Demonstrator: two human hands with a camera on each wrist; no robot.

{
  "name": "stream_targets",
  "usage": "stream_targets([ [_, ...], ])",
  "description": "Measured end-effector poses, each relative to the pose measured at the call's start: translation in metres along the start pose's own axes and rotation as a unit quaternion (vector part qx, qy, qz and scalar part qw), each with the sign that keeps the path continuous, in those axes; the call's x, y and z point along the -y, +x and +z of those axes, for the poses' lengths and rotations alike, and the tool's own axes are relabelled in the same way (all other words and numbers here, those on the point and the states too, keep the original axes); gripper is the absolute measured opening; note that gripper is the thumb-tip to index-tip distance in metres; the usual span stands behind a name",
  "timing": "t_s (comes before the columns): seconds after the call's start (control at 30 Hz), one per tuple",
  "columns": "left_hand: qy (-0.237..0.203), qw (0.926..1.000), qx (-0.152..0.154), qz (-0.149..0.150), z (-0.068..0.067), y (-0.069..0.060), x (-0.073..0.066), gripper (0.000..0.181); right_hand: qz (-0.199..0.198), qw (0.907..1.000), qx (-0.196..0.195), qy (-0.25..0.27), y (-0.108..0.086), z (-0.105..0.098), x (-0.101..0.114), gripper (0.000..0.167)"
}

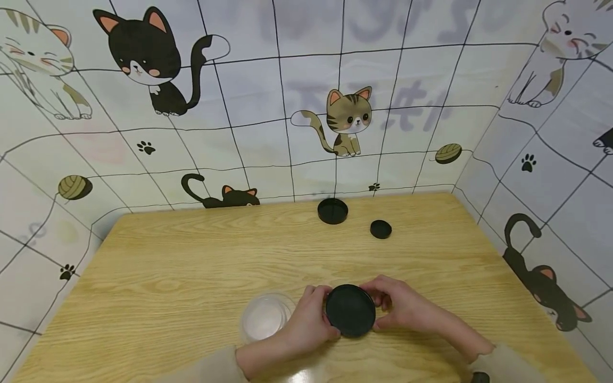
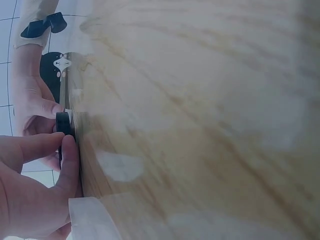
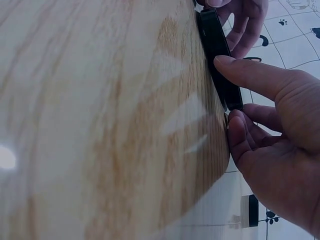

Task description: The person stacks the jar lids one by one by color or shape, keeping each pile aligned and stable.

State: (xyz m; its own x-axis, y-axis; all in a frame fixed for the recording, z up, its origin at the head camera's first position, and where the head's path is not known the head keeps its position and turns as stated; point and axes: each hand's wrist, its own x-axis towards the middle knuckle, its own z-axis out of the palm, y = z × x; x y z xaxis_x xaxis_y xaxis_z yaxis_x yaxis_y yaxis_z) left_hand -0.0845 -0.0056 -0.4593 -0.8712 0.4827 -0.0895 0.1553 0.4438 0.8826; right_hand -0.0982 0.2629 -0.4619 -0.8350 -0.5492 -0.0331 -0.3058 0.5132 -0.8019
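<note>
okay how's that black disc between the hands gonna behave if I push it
The black disc is probably stiff, since its outline looks evenly round. Wide and shallow, it should resist tipping when flat, but stood on its round edge, it might roll.

The black lid (image 1: 350, 310) looks like smooth plastic, with a faint sheen along its rim. The large dish (image 1: 332, 211) and small dish (image 1: 381, 229) look like the same black plastic, the large one glossy inside. The tub (image 1: 262, 318) appears to be clear, shiny plastic. The surface (image 1: 191, 255) has a wood-grain finish, smooth and glossy enough to reflect light. The printed sheet (image 1: 249, 117) looks like thin, slightly rippled cloth; the sleeves (image 1: 210, 367) are matt fabric.
</note>
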Motion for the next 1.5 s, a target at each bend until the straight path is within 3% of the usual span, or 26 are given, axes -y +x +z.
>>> stream_targets([
  [0.3, 0.042, 0.9991, -0.010, -0.002, -0.003, 0.002, -0.002, 0.077, 0.006, 1.0000, -0.001, -0.003, 0.002, 0.001, -0.001, 0.072],
  [0.47, 0.003, 0.9995, 0.006, -0.030, -0.014, -0.001, -0.001, 0.087, 0.009, 0.9998, 0.004, 0.015, 0.002, 0.002, -0.001, 0.082],
  [0.67, -0.076, 0.9969, 0.014, -0.015, -0.042, 0.006, -0.007, 0.085, 0.026, 0.9988, 0.007, 0.041, 0.004, -0.014, 0.001, 0.091],
  [0.83, -0.140, 0.9898, 0.025, 0.009, -0.074, 0.030, -0.014, 0.080, 0.009, 0.9992, -0.034, 0.020, 0.018, -0.042, 0.009, 0.090],
  [1.07, -0.103, 0.9929, -0.019, 0.058, -0.107, 0.075, -0.020, 0.079, 0.015, 0.9959, -0.085, 0.028, 0.056, -0.081, 0.020, 0.084],
  [1.27, -0.090, 0.9919, -0.043, 0.078, -0.116, 0.116, -0.019, 0.075, 0.038, 0.9931, -0.101, 0.047, 0.098, -0.092, 0.016, 0.082],
  [1.5, -0.113, 0.9902, -0.061, 0.055, -0.117, 0.158, -0.020, 0.074, 0.088, 0.9891, -0.114, 0.031, 0.139, -0.094, 0.003, 0.081],
])
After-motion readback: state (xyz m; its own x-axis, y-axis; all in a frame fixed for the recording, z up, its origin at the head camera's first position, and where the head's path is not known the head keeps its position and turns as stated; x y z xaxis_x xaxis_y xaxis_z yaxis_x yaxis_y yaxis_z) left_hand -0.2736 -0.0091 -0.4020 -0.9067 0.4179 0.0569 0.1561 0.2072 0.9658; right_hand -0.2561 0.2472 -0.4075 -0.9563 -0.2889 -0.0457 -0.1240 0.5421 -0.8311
